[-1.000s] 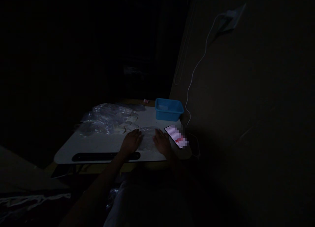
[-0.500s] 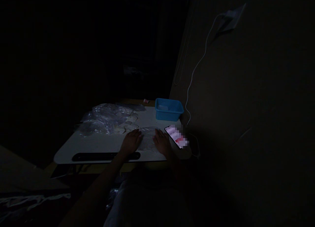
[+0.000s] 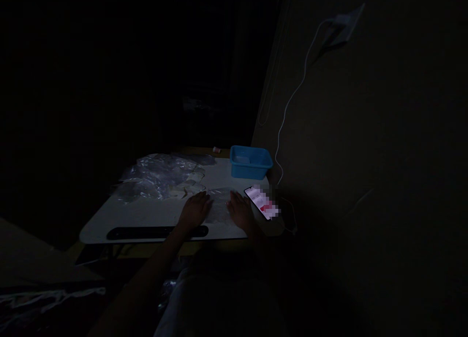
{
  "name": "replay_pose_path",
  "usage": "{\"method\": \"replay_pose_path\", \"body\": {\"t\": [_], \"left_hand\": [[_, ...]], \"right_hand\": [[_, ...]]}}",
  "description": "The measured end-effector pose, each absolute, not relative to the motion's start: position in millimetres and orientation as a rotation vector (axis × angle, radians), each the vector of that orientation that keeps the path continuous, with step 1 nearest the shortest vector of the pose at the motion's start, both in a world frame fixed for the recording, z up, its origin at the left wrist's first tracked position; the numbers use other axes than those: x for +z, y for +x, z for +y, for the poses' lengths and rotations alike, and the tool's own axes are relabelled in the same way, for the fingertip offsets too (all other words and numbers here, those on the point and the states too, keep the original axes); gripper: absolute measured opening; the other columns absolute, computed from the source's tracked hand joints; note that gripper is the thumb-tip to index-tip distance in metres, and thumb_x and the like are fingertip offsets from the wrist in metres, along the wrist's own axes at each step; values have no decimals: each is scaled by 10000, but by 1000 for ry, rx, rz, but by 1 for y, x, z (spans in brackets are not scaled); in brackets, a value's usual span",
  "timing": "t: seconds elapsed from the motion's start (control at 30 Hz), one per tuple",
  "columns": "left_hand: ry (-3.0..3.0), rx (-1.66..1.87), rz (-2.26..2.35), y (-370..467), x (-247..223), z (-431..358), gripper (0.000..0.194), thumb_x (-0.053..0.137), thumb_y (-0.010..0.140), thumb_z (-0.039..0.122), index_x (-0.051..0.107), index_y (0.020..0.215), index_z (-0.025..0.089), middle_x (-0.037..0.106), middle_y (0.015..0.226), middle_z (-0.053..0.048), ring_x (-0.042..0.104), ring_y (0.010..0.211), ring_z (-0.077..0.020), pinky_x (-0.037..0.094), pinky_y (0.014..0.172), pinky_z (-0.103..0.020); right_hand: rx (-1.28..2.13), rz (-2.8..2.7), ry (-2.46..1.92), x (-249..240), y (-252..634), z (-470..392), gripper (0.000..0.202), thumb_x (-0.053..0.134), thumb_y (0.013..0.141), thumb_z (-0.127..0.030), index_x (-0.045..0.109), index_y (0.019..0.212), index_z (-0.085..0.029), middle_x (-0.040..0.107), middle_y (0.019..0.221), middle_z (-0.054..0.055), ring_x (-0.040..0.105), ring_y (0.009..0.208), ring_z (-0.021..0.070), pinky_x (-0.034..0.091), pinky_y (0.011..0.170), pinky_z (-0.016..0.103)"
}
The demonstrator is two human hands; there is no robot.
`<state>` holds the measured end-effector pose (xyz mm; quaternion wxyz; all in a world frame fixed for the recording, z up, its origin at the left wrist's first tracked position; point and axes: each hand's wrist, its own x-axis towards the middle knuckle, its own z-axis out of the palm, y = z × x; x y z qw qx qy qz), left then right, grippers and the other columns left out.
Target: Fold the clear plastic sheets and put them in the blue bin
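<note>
Dim light. We see a clear plastic sheet (image 3: 220,208) flat on the white table (image 3: 142,213), just below frame centre. Our left hand (image 3: 195,210) and right hand (image 3: 240,209) lie spread at its left and right edges, fingers extended, gripping nothing. We note a lit phone (image 3: 258,198) right of centre, blue basin (image 3: 250,170) above it, crumpled plastic (image 3: 157,174) left of centre.
</note>
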<state>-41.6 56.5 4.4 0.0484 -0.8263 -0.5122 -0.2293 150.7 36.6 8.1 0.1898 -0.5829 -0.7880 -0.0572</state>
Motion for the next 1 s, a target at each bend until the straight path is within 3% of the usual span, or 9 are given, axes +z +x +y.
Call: {"method": "replay_pose_path", "body": {"t": [0.2,1.0], "left_hand": [[-2523,-711,-1555,-42,3,58,500,191,897,385,579,1086,133,570,1178,-113,467,1152,-219,371,961,-402],[-2514,-711,-1535,-41,4,57,495,198,897,378,579,1081,121,564,1183,-130,475,1144,-225,384,952,-406]], "right_hand": [[-166,-2214,-1647,7,150,38,472,230,918,-366,357,1302,-123,463,1297,116,343,1243,195,270,976,384],[-131,-2210,-1633,9,151,37,471,236,914,-360,365,1300,-122,468,1291,122,343,1242,202,284,970,401]]}}
